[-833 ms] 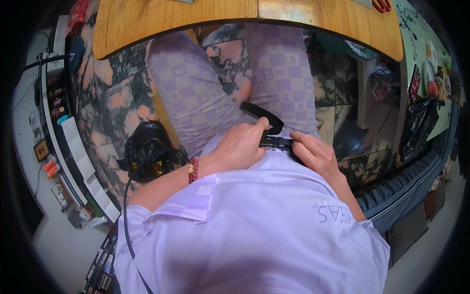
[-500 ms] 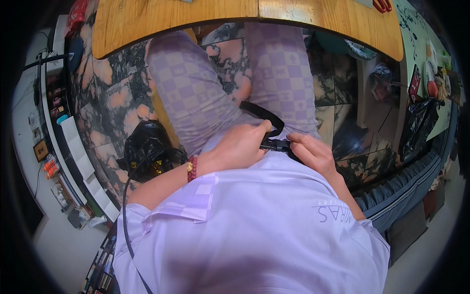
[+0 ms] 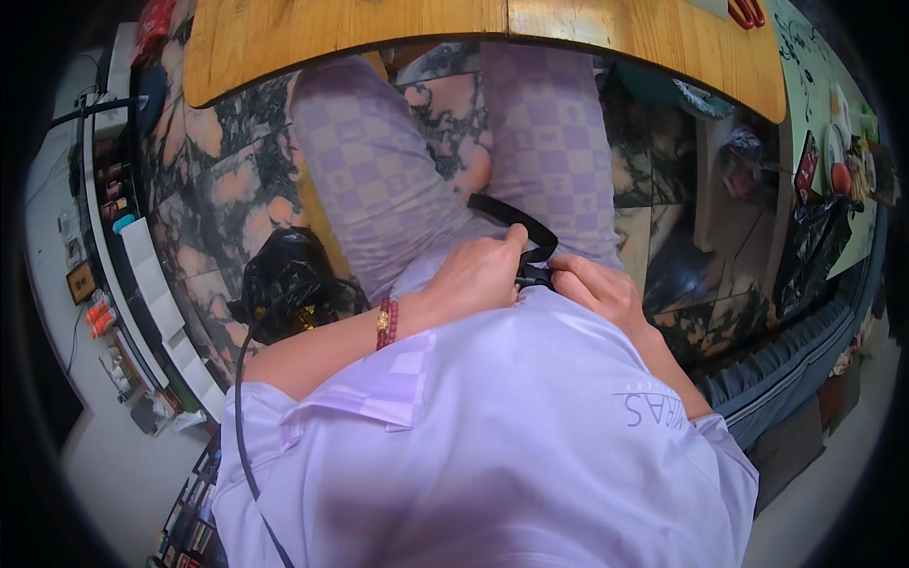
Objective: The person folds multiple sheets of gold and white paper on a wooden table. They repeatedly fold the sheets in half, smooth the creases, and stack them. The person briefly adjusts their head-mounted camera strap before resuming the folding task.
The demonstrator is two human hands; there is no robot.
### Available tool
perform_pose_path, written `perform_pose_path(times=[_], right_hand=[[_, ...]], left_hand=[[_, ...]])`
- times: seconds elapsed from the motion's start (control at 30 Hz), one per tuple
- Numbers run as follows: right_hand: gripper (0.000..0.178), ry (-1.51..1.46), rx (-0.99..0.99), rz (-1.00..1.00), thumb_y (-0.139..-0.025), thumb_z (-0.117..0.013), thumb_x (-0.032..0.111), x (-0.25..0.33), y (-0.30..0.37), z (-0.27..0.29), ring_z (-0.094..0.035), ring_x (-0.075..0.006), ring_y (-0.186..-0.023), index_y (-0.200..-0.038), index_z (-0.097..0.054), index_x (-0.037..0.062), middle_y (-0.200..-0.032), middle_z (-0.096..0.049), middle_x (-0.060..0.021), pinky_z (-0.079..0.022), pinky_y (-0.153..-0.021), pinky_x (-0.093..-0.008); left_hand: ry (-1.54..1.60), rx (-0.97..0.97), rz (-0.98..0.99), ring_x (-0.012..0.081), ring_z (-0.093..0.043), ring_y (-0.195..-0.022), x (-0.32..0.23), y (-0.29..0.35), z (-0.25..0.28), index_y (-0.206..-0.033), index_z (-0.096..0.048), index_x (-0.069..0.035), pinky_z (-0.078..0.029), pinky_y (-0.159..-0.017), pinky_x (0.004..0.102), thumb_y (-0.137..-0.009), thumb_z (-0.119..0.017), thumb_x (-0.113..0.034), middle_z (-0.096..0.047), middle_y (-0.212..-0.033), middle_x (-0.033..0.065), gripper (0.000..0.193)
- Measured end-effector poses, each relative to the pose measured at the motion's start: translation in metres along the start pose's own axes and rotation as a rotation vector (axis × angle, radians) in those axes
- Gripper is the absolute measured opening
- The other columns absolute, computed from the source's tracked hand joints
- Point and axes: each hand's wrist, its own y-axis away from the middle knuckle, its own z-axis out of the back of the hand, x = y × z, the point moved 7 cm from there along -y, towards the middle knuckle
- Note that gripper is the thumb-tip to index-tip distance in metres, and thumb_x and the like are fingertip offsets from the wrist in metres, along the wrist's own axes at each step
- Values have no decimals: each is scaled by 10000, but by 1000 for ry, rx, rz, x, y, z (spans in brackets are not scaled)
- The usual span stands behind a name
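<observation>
At my waist, a black webbing strap [image 3: 519, 218] curls up in a loop over my lap, its loose end pointing away from me. My left hand [image 3: 478, 273], with a red bead bracelet [image 3: 387, 324] on its wrist, pinches the strap between thumb and curled fingers. Close beside it, my right hand [image 3: 595, 288] has its fingers bent around the right side of a black buckle [image 3: 536, 276] on the strap. Most of the buckle is hidden by my hands and the hem of my pale lilac shirt [image 3: 530, 407].
A wooden table [image 3: 417, 28] spans the space ahead, with red-handled scissors [image 3: 745, 11] on its right part. On the marbled floor at left sits a black plastic bag [image 3: 289, 284]. A black cable [image 3: 240, 417] runs down my left side. A dark padded seat edge [image 3: 786, 369] lies right.
My hands have come slightly closer together at the buckle, and less of it shows. The view has shifted a little; the strap loop keeps nearly the same shape.
</observation>
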Motion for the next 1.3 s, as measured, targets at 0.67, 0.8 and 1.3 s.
perform_pose_path(times=[0.67,0.8,1.3], right_hand=[[427,-939,18,-768,-864,-845,3,-112,40,60,-723,-202,-1116,-1255,-673,8,-1231,-754,-124,-564,-1028,-367],[330,-795,185,-735,-905,-854,26,-92,19,56,-713,-143,-1048,-1197,-705,7,-1132,-756,-62,-564,-959,-315],[253,-493,234,-474,-890,-829,-51,-29,15,56,-661,-96,-828,-1073,-663,-2,-888,-671,-20,-550,-773,-279]], left_hand=[[448,-411,-692,228,-662,-1348,-53,134,205,-1401,-660,-11,-567,-1059,371,-978,-847,-335,-711,-1422,113,564],[1042,-466,-1224,145,-718,-1108,6,236,241,-1270,-701,-65,-572,-968,267,-972,-863,-367,-727,-1183,57,454],[375,-874,-804,28,-679,-818,-71,323,320,-1125,-733,-101,-577,-711,225,-1084,-731,-241,-703,-975,2,146]])
